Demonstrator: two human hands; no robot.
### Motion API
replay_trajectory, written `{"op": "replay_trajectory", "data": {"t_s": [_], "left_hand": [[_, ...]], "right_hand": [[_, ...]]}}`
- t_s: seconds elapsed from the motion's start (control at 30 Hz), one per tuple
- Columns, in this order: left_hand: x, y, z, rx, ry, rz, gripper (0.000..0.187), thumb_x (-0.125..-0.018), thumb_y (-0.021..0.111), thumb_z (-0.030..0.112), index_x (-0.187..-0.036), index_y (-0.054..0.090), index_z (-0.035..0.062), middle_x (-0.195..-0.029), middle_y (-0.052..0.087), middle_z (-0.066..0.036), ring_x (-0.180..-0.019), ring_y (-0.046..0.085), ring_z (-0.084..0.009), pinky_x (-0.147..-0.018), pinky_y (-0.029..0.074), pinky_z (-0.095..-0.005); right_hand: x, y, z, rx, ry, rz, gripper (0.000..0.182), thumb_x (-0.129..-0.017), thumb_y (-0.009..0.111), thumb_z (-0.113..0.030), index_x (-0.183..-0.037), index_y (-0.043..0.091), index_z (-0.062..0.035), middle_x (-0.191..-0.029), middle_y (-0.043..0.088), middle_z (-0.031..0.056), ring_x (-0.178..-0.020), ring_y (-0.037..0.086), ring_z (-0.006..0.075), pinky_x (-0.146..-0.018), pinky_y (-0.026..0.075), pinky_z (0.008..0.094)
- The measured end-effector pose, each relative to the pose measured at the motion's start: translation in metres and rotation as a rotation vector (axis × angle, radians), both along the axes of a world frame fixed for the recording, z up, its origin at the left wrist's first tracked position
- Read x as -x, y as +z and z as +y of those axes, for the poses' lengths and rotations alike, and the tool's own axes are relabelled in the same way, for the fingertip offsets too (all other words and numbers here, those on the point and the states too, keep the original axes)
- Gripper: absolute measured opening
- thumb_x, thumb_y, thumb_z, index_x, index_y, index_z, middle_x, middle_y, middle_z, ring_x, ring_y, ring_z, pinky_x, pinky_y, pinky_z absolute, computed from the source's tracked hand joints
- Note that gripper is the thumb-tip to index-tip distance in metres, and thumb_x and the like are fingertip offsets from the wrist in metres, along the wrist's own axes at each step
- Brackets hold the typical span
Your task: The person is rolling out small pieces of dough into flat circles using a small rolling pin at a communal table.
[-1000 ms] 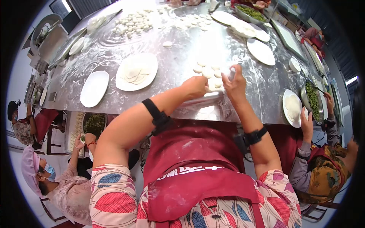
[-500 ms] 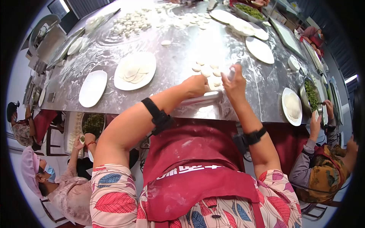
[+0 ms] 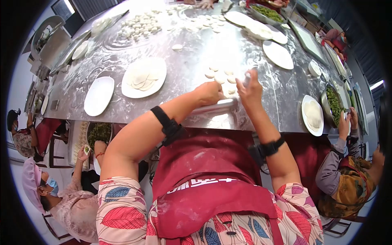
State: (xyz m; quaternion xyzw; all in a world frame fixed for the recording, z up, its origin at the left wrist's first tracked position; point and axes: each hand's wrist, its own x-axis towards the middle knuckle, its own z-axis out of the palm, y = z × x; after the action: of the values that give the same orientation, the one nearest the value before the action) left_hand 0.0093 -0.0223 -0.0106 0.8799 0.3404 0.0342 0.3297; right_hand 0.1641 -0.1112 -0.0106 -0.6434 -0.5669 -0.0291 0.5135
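My left hand (image 3: 210, 93) is closed, knuckles up, low over the floured steel table (image 3: 183, 73); what its fingers hold is hidden. To its right, my right hand (image 3: 250, 89) is wrapped round a pale rod-like object (image 3: 247, 76), whose end shows by the thumb. Several small round dough pieces (image 3: 219, 77) lie just beyond and between both hands. A metal edge or tray (image 3: 216, 107) runs beside my left wrist, near the front of the table.
White plates, one with flat dough rounds (image 3: 143, 78), another oval (image 3: 99, 96), stand left. At right are a plate of wrappers (image 3: 312, 115) and a bowl of green filling (image 3: 334, 104). Many dough pieces (image 3: 141, 25) lie at the back. People sit on both sides.
Another person's hand has appeared at the far table edge. The hands of the person at right have come together by the green filling. My own hands have barely moved.
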Motion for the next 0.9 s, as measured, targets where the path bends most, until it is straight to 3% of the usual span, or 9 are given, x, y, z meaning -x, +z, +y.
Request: {"op": "replay_trajectory", "data": {"t_s": [0.03,0.1,0.2,0.33,0.4,0.6,0.7,0.8,0.9], "left_hand": [[0.003,0.006,-0.005,-0.013,-0.048,0.011,0.022,-0.074,0.06,0.018,-0.088,0.064,0.0017,-0.086,0.065,-0.021,-0.085,0.062,-0.0346,-0.076,0.047,-0.0406],[0.009,0.007,-0.01,-0.01,-0.099,0.016,0.021,-0.072,0.06,0.015,-0.086,0.064,0.0007,-0.084,0.065,-0.019,-0.082,0.062,-0.0315,-0.073,0.047,-0.0393],[0.02,-0.004,-0.009,0.203,0.013,-0.111,0.02,-0.072,0.06,0.014,-0.086,0.063,-0.0007,-0.081,0.065,-0.018,-0.079,0.062,-0.028,-0.071,0.047,-0.0378],[0.018,-0.001,-0.011,0.104,0.006,-0.104,0.017,-0.074,0.06,0.012,-0.085,0.062,-0.0009,-0.079,0.065,-0.017,-0.076,0.062,-0.0263,-0.07,0.047,-0.0369],[0.008,0.0,-0.007,0.052,0.078,-0.096,0.017,-0.075,0.06,0.012,-0.086,0.063,-0.0002,-0.08,0.065,-0.017,-0.077,0.062,-0.0272,-0.071,0.048,-0.0369],[0.016,0.004,-0.005,0.076,0.003,-0.025,0.016,-0.074,0.06,0.01,-0.086,0.064,0.0002,-0.08,0.065,-0.016,-0.077,0.062,-0.0253,-0.07,0.048,-0.036],[0.026,-0.003,-0.005,0.201,0.058,-0.132,0.013,-0.073,0.059,0.007,-0.083,0.061,-0.0013,-0.074,0.061,-0.014,-0.071,0.058,-0.0226,-0.067,0.046,-0.0349],[0.025,0.001,-0.009,0.176,-0.018,-0.119,0.014,-0.075,0.061,0.009,-0.086,0.063,-0.0011,-0.077,0.063,-0.015,-0.075,0.06,-0.0239,-0.069,0.047,-0.0356],[0.016,-0.005,-0.002,0.042,0.13,-0.1,0.021,-0.077,0.065,0.016,-0.089,0.065,-0.0006,-0.082,0.065,-0.018,-0.079,0.063,-0.0265,-0.071,0.048,-0.0363]], "right_hand": [[0.0,0.0,-0.012,-0.037,-0.009,-0.066,0.034,-0.08,0.066,-0.009,-0.104,0.042,-0.0047,-0.073,0.057,0.02,-0.063,0.06,0.0355,-0.056,0.047,0.0404],[0.002,-0.006,-0.051,0.077,0.022,0.098,0.034,-0.08,0.067,-0.009,-0.104,0.042,-0.0058,-0.07,0.056,0.0157,-0.059,0.061,0.0294,-0.053,0.046,0.0373],[0.019,-0.005,-0.087,0.079,0.065,0.285,0.03,-0.081,0.065,-0.007,-0.1,0.042,-0.0064,-0.063,0.054,0.0129,-0.054,0.059,0.0221,-0.049,0.044,0.0343],[0.007,0.003,-0.034,0.027,-0.015,0.024,0.032,-0.08,0.066,-0.007,-0.1,0.042,-0.006,-0.065,0.054,0.0164,-0.056,0.059,0.0287,-0.051,0.044,0.0371],[0.003,-0.003,0.002,0.07,-0.025,0.079,0.032,-0.08,0.066,-0.007,-0.101,0.042,-0.0059,-0.066,0.055,0.0179,-0.058,0.059,0.0316,-0.052,0.045,0.0378],[0.01,0.006,-0.058,0.038,0.037,0.065,0.032,-0.08,0.066,-0.008,-0.101,0.042,-0.0063,-0.067,0.056,0.0162,-0.06,0.061,0.0271,-0.053,0.046,0.0368],[0.019,-0.002,-0.088,0.135,0.058,0.308,0.032,-0.081,0.066,-0.008,-0.102,0.042,-0.0066,-0.067,0.056,0.0146,-0.06,0.061,0.0242,-0.052,0.045,0.0364],[0.008,0.0,-0.047,0.083,-0.005,0.15,0.032,-0.081,0.065,-0.008,-0.103,0.042,-0.0064,-0.067,0.056,0.017,-0.059,0.061,0.0301,-0.053,0.046,0.0389],[-0.003,-0.009,0.014,0.053,0.021,0.12,0.036,-0.079,0.067,-0.01,-0.106,0.043,-0.0061,-0.072,0.057,0.0244,-0.067,0.058,0.0435,-0.056,0.045,0.0448]]}}
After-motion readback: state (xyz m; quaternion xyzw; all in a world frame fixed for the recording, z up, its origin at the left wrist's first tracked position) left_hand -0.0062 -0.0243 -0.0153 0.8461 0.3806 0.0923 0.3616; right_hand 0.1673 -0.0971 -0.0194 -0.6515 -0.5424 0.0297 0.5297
